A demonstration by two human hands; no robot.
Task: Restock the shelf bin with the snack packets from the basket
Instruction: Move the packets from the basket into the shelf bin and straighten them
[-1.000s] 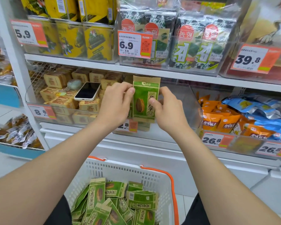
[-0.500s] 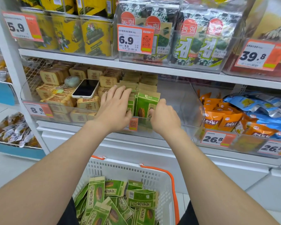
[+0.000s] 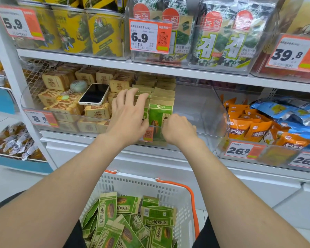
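Left hand (image 3: pixel 127 119) flat, fingers spread on packet rows (image 3: pixel 162 91) in clear shelf bin (image 3: pixel 204 108); right hand (image 3: pixel 177 130) at its 3 o'clock pinches upright front sunflower-seed packet (image 3: pixel 160 113); white basket (image 3: pixel 168 192) of more at 6 o'clock.

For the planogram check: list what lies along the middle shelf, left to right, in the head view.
Tan boxed snacks → phone → left hand → front green packet → right hand → orange packets → blue packets
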